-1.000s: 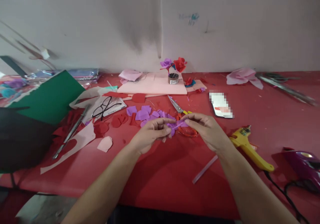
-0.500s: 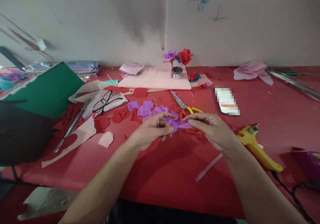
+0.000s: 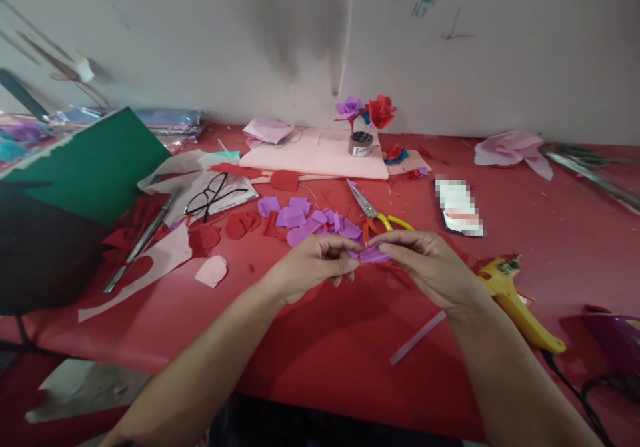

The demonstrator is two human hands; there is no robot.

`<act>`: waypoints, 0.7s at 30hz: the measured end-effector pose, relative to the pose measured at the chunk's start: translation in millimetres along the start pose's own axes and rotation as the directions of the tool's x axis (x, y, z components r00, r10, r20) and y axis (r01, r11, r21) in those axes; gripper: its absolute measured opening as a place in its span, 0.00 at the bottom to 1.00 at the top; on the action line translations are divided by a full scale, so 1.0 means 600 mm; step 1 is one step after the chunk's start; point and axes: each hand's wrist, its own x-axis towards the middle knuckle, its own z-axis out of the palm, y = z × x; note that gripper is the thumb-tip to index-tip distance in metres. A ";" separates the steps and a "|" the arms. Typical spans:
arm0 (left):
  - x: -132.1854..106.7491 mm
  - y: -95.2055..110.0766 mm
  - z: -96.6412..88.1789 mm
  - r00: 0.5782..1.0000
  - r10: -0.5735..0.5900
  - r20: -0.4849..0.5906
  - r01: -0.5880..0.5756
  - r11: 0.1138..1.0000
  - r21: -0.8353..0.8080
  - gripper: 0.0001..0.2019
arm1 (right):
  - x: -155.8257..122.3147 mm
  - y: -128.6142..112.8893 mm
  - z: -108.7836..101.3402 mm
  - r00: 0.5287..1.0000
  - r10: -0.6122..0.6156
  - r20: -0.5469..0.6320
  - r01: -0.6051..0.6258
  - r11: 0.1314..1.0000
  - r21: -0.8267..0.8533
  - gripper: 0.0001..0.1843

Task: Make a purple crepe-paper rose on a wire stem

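Observation:
A small purple crepe paper petal is stretched between my two hands above the red table. My left hand pinches its left end between thumb and fingers. At its right end, my right hand grips it with thumb and forefinger. Just beyond my left hand lies a pile of cut purple petals, partly hidden by the fingers. Past my right hand rest scissors with yellow handles, their blades pointing away to the left.
A yellow glue gun and a phone lie on the right. A glue stick is near the front. Glasses, red petals and a green board are leftward. Paper flowers stand in a small pot behind.
My hands have come closer together, the left moving right toward the right hand. The purple petal now shows between both sets of fingertips. The whole view has shifted slightly.

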 end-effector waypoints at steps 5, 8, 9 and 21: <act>-0.001 0.000 -0.002 1.000 0.020 -0.002 -0.020 1.000 -0.006 0.13 | -0.001 0.002 -0.002 0.999 0.026 0.038 -0.026 1.000 0.002 0.09; -0.001 -0.002 -0.002 1.000 0.028 -0.011 -0.028 1.000 -0.010 0.10 | -0.001 0.004 -0.003 0.998 0.034 0.058 -0.035 0.999 0.011 0.09; 0.000 -0.002 -0.002 0.999 0.030 -0.014 -0.030 0.999 -0.012 0.10 | -0.001 0.004 -0.003 0.998 0.028 0.059 -0.029 0.999 0.013 0.09; -0.001 0.002 0.000 0.999 0.028 -0.023 -0.028 1.000 -0.001 0.05 | -0.002 0.001 -0.001 0.997 0.012 0.080 -0.016 0.999 0.039 0.06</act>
